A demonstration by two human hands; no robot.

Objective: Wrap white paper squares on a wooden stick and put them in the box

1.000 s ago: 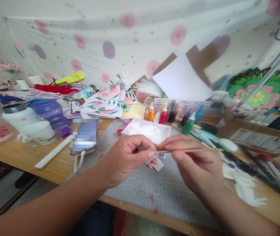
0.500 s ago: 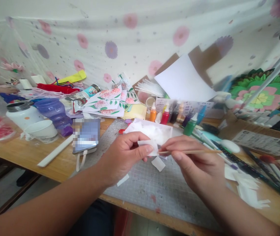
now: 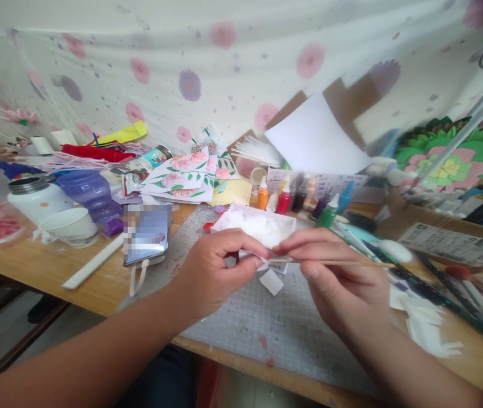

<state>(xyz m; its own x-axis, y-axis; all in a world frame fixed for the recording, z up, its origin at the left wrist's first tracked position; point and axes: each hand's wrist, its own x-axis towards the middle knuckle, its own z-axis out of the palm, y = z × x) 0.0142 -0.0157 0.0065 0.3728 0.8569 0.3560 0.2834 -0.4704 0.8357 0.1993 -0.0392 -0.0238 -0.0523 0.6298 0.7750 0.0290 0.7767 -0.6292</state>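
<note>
My left hand [image 3: 224, 269] is closed, thumb and forefinger pinching a small white paper piece at the tip of a thin wooden stick [image 3: 351, 263]. Most of that paper is hidden by the fingers. My right hand [image 3: 343, 272] grips the stick, which lies nearly level and points left toward the pinch. Just behind both hands is a white box [image 3: 291, 222] filled with fluffy white material [image 3: 253, 222]. A loose white paper square [image 3: 271, 281] rests on the grey cutting mat [image 3: 258, 328] below the fingertips.
Paint bottles [image 3: 283, 199] stand behind the box. To the left are a phone [image 3: 148, 235] with a cable, a white cup [image 3: 69, 224] and a white strip [image 3: 94, 260]. Brushes [image 3: 453, 289], paper scraps [image 3: 430, 328] and a cardboard box [image 3: 445, 235] occupy the right.
The paper piece stood flat and visible in my left fingers before; now those fingers have folded over it at the stick's tip. The stick has shifted slightly right.
</note>
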